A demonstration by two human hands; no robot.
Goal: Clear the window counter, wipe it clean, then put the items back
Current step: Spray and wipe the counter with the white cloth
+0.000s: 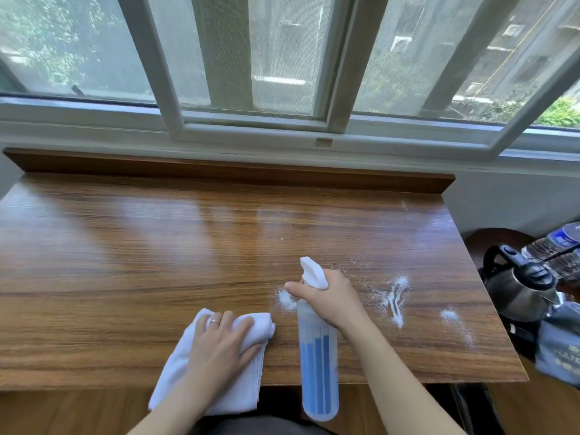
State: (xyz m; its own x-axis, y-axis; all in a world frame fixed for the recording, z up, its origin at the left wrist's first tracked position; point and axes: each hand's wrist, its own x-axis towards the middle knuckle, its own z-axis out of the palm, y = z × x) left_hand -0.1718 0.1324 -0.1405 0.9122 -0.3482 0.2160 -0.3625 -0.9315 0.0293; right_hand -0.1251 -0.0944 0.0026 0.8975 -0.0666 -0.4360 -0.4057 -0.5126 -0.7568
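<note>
The right hand (pixel 329 296) is wrapped around the neck of a spray bottle (pixel 318 350), forefinger out at the trigger and nozzle aimed across the wooden counter (pixel 157 246), apparently to wet it before wiping. The left hand (pixel 222 343) lies flat with relaxed fingers on a white cloth (pixel 188 372) at the near edge, ready to follow. White foam patches (pixel 397 298) dot the right side. The kettle (pixel 521 284) and water bottles (pixel 558 243) wait off to the right, under the window (pixel 251 89)

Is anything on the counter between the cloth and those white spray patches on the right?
Only the spray bottle, held by the right hand, lies between the cloth and the foam patches.
</note>
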